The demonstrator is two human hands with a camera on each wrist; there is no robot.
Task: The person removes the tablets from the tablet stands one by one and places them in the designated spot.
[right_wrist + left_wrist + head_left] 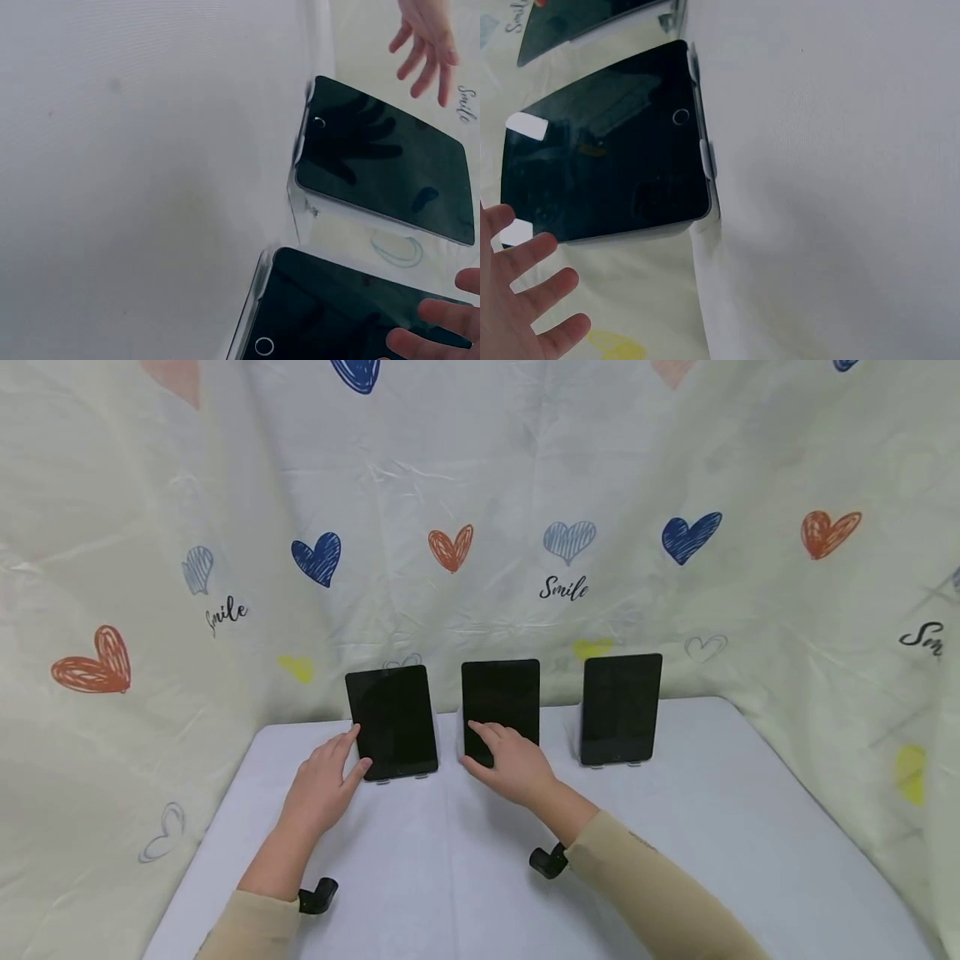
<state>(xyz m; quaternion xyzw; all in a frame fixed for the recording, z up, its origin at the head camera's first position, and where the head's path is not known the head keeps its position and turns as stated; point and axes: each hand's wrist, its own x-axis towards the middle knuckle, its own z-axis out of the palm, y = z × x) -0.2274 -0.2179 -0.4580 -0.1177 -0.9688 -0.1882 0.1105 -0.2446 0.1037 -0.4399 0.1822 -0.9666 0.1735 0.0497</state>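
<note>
Three flat, glossy black tablets stand upright in a row on small pale stands at the back of a smooth white table point(712, 827). The left hand point(321, 785) comes in beside the left tablet point(392, 722), fingers spread and relaxed, fingertips at its left edge and lower corner; the left wrist view shows those fingers point(532, 300) splayed and just short of the dark glass, so actual contact cannot be told. The right hand point(512, 763) is at the middle tablet point(500, 706), fingers extended and loosely apart, fingertips over the lower part of its screen, nothing pinched. The right tablet point(621, 708) stands apart, untouched. Rounded corners, mirror-like screens, a ring-shaped home button on each. Behind, a creased cream cloth point(480, 485) printed with scribbled hearts drapes around.
</note>
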